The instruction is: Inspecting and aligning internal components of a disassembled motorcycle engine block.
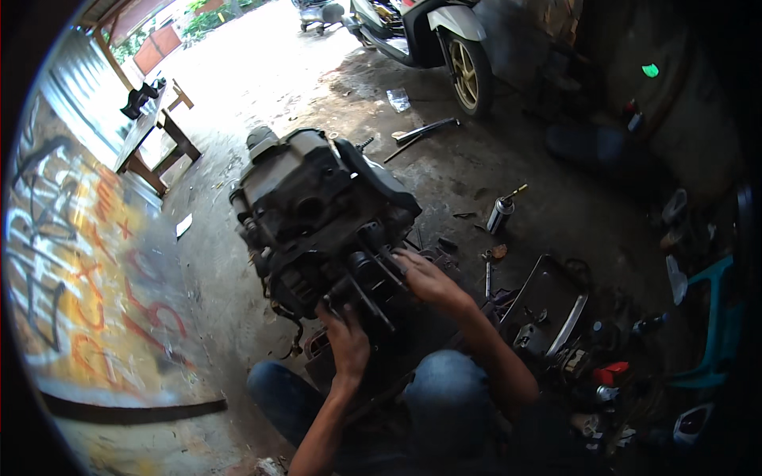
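A dark, greasy motorcycle engine (305,202) stands in front of me, with long metal studs (373,301) jutting toward me from its near face. Between the studs sits a dark rounded part that looks like a piston (361,262). My left hand (347,337) is at the engine's lower near edge, left of the studs, its fingers bent around something too dark to make out. On the other side, my right hand (429,278) has its fingers closed by the right-hand studs. What its fingertips grip is hidden.
A metal tray (567,324) and scattered parts lie at my right, near a red piece (610,373) and a teal plastic frame (714,325). A spray can (500,214) stands beyond. A scooter's wheel (468,75) is at the back, a wooden bench (151,135) far left, beside a painted wall (95,262).
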Motion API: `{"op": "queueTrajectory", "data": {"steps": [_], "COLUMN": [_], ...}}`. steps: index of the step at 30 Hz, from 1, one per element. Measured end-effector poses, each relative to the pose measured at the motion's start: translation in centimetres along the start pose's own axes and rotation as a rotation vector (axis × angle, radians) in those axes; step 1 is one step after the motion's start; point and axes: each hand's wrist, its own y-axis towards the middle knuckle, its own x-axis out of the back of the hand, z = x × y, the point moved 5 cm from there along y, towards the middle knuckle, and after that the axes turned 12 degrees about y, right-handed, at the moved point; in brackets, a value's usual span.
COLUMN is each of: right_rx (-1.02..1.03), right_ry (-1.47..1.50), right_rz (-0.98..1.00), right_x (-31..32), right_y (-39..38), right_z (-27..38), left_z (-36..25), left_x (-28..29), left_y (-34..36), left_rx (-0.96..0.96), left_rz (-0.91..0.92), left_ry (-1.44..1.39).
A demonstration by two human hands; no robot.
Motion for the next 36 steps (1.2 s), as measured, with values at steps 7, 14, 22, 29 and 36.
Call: {"op": "queueTrajectory", "data": {"steps": [7, 14, 22, 29, 36], "right_rx": [0.474, -0.021, -0.014, 0.065, 0.333], "right_ry": [-0.222, 0.186, 0.331, 0.227, -0.117], "right_rz": [-0.178, 0.122, 0.312, 0.229, 0.126], "right_x": [0.6, 0.7, 1.7, 2.2, 3.2], "right_y": [-1.0, -0.7, 0.6, 1.2, 2.5], "right_z": [-2.1, -1.0, -2.0, -2.3, -0.5], "left_z": [2.1, -0.4, 0.2, 1.3, 2.0], "left_x": [-0.5, -2.1, -1.5, -1.2, -1.4], "left_y": [-1.0, -0.6, -0.2, -0.5, -2.5], "left_rx": [0.095, 0.216, 0.396, 0.495, 0.549], "left_rz": [0.175, 0.099, 0.019, -0.041, -0.087], "left_ry": [0.200, 0.203, 0.294, 0.198, -0.060]}}
